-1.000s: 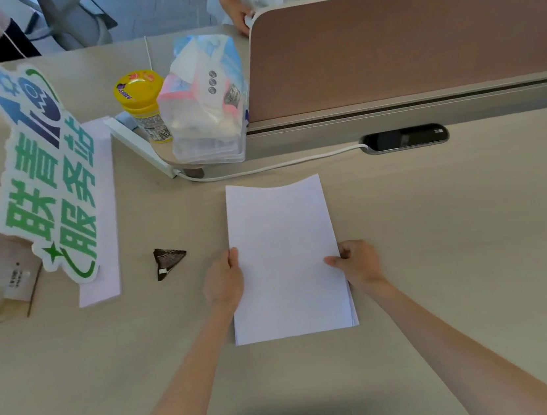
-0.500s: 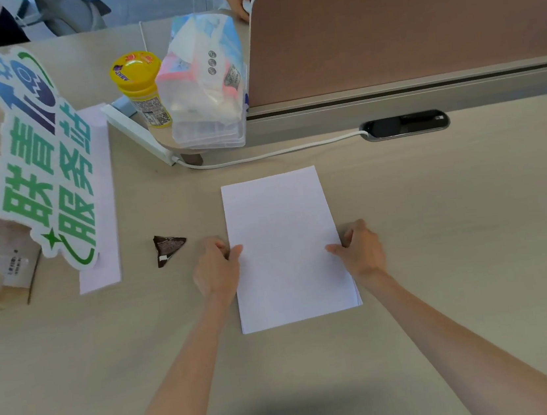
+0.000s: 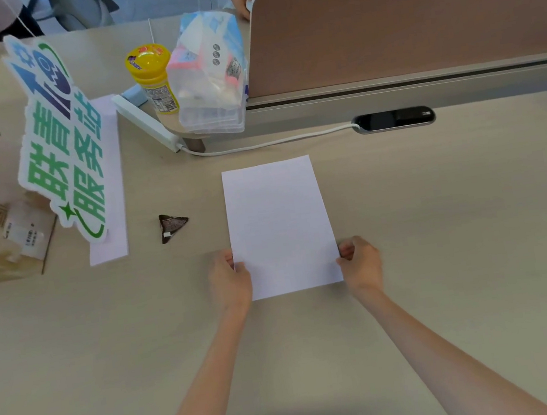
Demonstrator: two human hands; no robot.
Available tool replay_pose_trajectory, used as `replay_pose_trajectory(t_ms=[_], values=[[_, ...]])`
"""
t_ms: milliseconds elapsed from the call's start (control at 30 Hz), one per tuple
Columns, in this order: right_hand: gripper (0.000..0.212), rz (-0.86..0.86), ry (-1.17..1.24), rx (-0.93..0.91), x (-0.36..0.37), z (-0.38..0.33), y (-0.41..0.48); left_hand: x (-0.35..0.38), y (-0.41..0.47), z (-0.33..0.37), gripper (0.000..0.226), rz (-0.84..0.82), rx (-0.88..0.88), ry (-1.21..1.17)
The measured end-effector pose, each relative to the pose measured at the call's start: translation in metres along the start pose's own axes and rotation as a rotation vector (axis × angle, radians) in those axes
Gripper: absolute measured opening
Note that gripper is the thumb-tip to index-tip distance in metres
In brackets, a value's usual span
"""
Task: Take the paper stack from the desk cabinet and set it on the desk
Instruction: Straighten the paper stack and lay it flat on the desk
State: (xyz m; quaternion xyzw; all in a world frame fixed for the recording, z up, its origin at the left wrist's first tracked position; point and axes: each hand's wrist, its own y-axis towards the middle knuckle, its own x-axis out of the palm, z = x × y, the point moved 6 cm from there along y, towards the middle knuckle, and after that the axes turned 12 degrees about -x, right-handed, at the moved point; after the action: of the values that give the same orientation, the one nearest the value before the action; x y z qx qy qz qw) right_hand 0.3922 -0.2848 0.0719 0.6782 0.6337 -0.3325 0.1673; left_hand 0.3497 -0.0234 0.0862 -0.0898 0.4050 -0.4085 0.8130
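A: Hands first. Left hand (image 3: pixel 230 279) is at the left edge of the white rectangular paper stack (image 3: pixel 279 227), fingers curled, thumb tip on the sheet. Right hand (image 3: pixel 361 263) mirrors it at the right edge. Light pinch or just resting, can't tell which.

B: Stack location?

A: Flat on the pale wood-grain desk (image 3: pixel 456 219), no corner lifted, square to the person. Landmark is the stack: small dark triangular wrapper (image 3: pixel 171 226) to its left, green and blue cut-out sign (image 3: pixel 59 144) further left, white cable (image 3: pixel 267 143) just beyond its far edge, clear plastic box of packets (image 3: pixel 209 77) and yellow-lidded jar (image 3: pixel 152 79) beyond that.

B: Progress?

A: Desk cabinet not in view. Paper is on the desk, so the fetch and the set-down look done. Only letting go is left, I'd judge.
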Motion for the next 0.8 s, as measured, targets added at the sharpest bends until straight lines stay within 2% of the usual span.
replay_pose_trajectory(t_ms=[267, 433, 500, 600, 700, 800], values=[[0.025, 0.031, 0.003, -0.032, -0.004, 0.003, -0.004, 0.008, 0.01, -0.014, 0.052, -0.007, 0.081, 0.104], [0.025, 0.016, -0.028, -0.035, -0.005, 0.003, -0.004, 0.007, 0.01, -0.012, 0.048, -0.018, 0.111, 0.12], [0.021, 0.019, -0.079, -0.048, -0.009, -0.006, -0.003, 0.003, 0.004, 0.001, 0.043, 0.031, 0.173, 0.177], [0.022, 0.044, -0.213, -0.235, -0.013, -0.036, 0.004, 0.005, -0.007, 0.034, 0.042, 0.149, 0.501, 0.327], [0.039, 0.0, -0.336, -0.571, 0.007, -0.069, 0.016, 0.031, -0.007, 0.055, 0.052, 0.094, 0.823, 0.573], [0.051, -0.083, -0.522, -0.769, 0.037, -0.078, 0.032, 0.054, 0.006, 0.059, 0.058, 0.036, 0.923, 0.73]])
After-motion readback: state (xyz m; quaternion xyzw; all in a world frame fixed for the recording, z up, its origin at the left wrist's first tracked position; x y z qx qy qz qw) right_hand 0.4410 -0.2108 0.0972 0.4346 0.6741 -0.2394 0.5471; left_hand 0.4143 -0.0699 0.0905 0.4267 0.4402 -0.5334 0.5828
